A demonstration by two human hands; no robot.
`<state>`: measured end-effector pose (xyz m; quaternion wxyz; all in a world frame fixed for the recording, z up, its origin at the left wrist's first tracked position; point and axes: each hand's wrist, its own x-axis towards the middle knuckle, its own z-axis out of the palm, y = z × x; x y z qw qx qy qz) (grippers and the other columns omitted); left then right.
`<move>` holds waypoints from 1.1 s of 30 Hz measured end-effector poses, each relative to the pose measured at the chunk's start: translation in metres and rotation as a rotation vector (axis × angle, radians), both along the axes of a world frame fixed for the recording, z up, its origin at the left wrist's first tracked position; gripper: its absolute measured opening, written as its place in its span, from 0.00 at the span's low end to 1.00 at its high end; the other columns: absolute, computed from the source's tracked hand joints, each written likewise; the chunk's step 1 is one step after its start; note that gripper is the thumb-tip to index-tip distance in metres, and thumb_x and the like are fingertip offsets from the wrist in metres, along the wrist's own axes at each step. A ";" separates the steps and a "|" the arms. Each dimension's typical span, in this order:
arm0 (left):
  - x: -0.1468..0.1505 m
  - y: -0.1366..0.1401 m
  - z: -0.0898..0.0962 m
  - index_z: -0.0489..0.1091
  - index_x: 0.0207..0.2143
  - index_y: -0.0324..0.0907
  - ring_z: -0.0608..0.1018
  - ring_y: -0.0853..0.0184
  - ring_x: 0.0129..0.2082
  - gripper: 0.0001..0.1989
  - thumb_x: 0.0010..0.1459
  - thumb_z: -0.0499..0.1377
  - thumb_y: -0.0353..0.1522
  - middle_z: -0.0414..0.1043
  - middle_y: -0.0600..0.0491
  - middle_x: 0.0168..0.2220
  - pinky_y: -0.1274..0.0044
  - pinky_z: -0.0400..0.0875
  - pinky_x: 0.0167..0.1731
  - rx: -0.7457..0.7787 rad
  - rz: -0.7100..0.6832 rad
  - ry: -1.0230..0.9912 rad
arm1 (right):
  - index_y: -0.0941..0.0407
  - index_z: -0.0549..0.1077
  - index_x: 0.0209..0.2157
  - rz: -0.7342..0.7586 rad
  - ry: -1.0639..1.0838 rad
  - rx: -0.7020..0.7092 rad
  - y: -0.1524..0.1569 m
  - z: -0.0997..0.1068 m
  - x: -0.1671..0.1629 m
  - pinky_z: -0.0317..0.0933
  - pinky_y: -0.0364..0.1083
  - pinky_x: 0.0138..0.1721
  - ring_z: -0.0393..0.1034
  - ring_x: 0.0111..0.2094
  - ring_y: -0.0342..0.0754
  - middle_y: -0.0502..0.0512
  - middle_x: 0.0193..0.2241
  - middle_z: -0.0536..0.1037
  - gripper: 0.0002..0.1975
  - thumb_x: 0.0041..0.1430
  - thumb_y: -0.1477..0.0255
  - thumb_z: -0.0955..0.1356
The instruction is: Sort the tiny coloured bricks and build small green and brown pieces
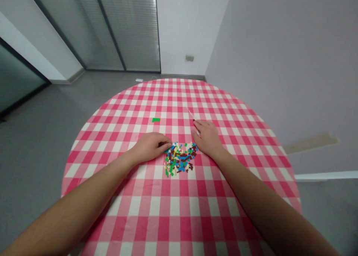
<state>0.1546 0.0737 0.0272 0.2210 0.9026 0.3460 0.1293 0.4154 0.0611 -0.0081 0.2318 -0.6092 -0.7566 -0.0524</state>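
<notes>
on the checked tablecloth [179,207], a brick heap [180,161] has pieces pointing every way; beyond, a green piece [156,120] has its long axis running left-right. the left hand [151,147] pinches narrowly at the heap's left edge, contents hidden; the right hand [207,137], thumb apart, reaches a brown piece [194,120].

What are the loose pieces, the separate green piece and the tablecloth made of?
Loose pieces: likely hard plastic; solid bright colours, gloss unclear.
Green piece: probably plastic too; even, saturated colour.
Tablecloth: smooth, possibly vinyl; slight creases, but fabric possible.
</notes>
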 end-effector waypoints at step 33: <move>0.001 0.000 0.001 0.77 0.37 0.45 0.78 0.65 0.36 0.14 0.66 0.53 0.38 0.80 0.53 0.37 0.76 0.64 0.33 -0.022 0.005 0.003 | 0.56 0.79 0.32 0.348 0.022 -0.588 -0.041 0.065 0.000 0.52 0.43 0.27 0.68 0.28 0.45 0.53 0.30 0.80 0.12 0.47 0.80 0.65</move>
